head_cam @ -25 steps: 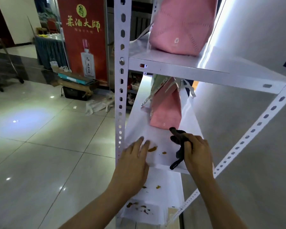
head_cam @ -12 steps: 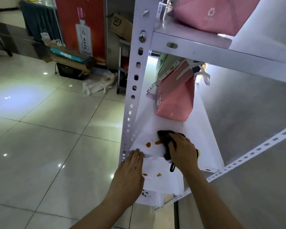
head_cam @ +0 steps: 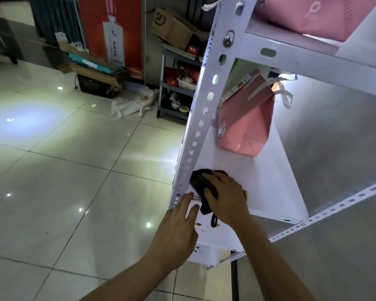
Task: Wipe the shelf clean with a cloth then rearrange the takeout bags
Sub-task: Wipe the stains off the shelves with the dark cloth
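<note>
wiping stage of the task: the right hand presses a dark cloth flat onto the white shelf, fingers curled over the cloth's top so that it is gripped against the board near the left front corner, just beside the perforated upright. the left hand lies with straight, relaxed fingers at the shelf's near edge, fingertips touching the edge beside the upright, holding nothing. a pink takeout bag stands farther back on the same shelf, well apart from the cloth, with a second pink bag on the shelf above. small brown and yellow stains show on the lower shelf, near the cloth's dangling loop. judged risks: a wide stroke toward the far end could nudge the light bag and tip it; the hanging loop may drag through the lower stains and smear them; a bunched cloth may skip residue in the corner against the upright, where the fingers have little room.
</note>
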The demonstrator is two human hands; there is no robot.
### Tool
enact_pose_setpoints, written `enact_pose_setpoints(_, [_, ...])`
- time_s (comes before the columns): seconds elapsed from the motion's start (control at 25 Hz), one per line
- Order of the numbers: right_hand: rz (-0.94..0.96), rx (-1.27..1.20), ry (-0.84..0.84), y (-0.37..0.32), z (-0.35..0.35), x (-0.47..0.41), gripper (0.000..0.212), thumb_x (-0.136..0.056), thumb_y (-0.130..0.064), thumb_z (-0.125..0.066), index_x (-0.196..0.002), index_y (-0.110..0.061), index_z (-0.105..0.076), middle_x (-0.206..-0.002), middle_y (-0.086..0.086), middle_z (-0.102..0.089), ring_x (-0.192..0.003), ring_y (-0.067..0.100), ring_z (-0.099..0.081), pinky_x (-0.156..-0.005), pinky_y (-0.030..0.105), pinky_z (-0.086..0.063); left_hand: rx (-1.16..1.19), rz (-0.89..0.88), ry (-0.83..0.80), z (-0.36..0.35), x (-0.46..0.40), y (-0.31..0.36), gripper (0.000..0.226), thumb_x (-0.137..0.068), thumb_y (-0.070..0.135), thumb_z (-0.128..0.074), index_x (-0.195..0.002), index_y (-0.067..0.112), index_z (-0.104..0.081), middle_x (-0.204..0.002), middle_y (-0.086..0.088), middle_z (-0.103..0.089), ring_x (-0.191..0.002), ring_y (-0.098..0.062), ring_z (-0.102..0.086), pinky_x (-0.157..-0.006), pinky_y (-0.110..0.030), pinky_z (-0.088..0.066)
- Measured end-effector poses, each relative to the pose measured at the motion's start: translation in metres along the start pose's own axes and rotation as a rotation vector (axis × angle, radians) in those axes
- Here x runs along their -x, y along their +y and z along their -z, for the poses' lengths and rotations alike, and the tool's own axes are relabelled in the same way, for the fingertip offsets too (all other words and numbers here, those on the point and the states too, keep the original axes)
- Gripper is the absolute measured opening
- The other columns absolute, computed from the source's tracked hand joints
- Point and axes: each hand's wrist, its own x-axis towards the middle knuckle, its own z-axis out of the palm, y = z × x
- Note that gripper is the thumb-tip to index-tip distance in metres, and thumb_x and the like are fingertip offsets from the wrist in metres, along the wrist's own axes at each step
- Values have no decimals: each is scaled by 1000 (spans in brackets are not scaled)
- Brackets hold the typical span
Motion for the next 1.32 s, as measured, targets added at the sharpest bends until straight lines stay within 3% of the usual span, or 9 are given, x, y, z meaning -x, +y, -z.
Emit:
enact_pose_setpoints(0.16, [-52, 109, -67, 3, -9, -34, 55, -92, -40, -36, -141, -25, -58, -139, 2, -60, -123, 28, -56, -100, 42, -43, -25, -48, 21, -4, 0, -9, 60, -82, 13, -57, -140, 7, -47, -154, -16, -38, -134, -33, -46, -100, -40, -47])
enact_pose_setpoints(0.32, [-110, 133, 94, -6, -23, -37, 48, -91, -36, -41, -128, -21, -69, -122, 4, -70, -109, 29, -65, -91, 42, -53, 3, -37, 27, -1, -3, -9, 66, -81, 14, -57, -145, 6, -41, -150, -13, -45, -131, -31, -49, -102, -41, -46])
enact_pose_setpoints(0.48, [-117, 135, 148, -14, -22, -4, 46, -89, -32, -44, -126, -21, -70, -122, 1, -71, -110, 25, -65, -90, 40, -53, 3, -13, -14, 3, -5, -11, 71, -74, 12, -65, -142, 8, -45, -146, -11, -49, -127, -30, -53, -98, -37, -48])
enact_pose_setpoints(0.76, [-224, 171, 188, 0, -31, -46, 51, -90, -36, -36, -121, -19, -73, -116, 7, -74, -105, 33, -68, -87, 45, -55, 2, 12, -53, 4, -6, -12, 68, -73, 14, -64, -139, 13, -46, -148, -8, -48, -125, -30, -53, -95, -39, -50])
enact_pose_setpoints(0.92, [-180, 182, 188, -12, -31, -8, 44, -90, -32, -45, -124, -22, -71, -121, 2, -71, -111, 27, -64, -90, 43, -53, -18, 24, -68, 3, -6, -11, 66, -72, 13, -67, -136, 12, -50, -148, -8, -47, -117, -29, -56, -89, -38, -52])
enact_pose_setpoints(1.04, [-170, 185, 239, -4, -31, -20, 38, -87, -28, -53, -119, -22, -73, -114, 1, -73, -103, 27, -67, -84, 41, -52, -79, 48, -73, 2, -6, -4, 63, -72, 14, -67, -133, 10, -52, -148, -10, -47, -116, -32, -56, -87, -40, -52])
enact_pose_setpoints(1.32, [-220, 140, 207, 1, -35, -29, 49, -88, -36, -42, -122, -21, -73, -119, 5, -73, -109, 31, -66, -91, 46, -53, -175, 113, -81, 1, -7, 9, 57, -76, 16, -60, -132, 6, -52, -147, -15, -48, -114, -36, -55, -86, -43, -49])
